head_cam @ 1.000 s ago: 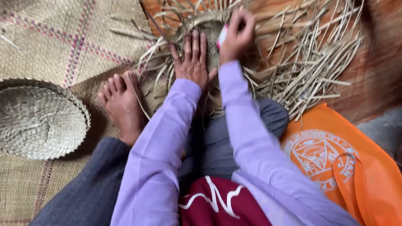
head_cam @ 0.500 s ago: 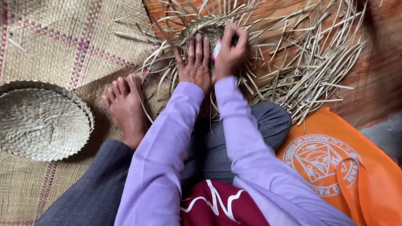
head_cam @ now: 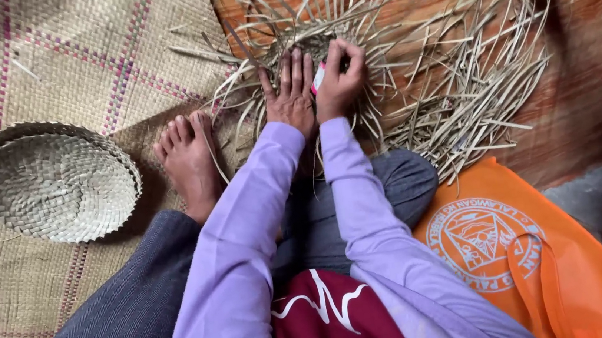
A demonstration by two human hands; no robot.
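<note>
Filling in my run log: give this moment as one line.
left hand: flat on woven strips | right hand: pinching small pink-white object | finished basket: left on mat

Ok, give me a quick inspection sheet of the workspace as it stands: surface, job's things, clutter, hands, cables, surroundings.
Surface: checked woven straw mat beside orange-brown wooden floor.
Job's things: half-woven piece of pale dry straw strips, loose ends fanning outward.
Clutter: finished round woven straw basket on the mat; orange fabric bag at the right.
Hands: left hand pressed flat on the strips; right hand curled around a small pink-and-white object.
Cables: nothing seen.
Surroundings: bare foot on the mat.
</note>
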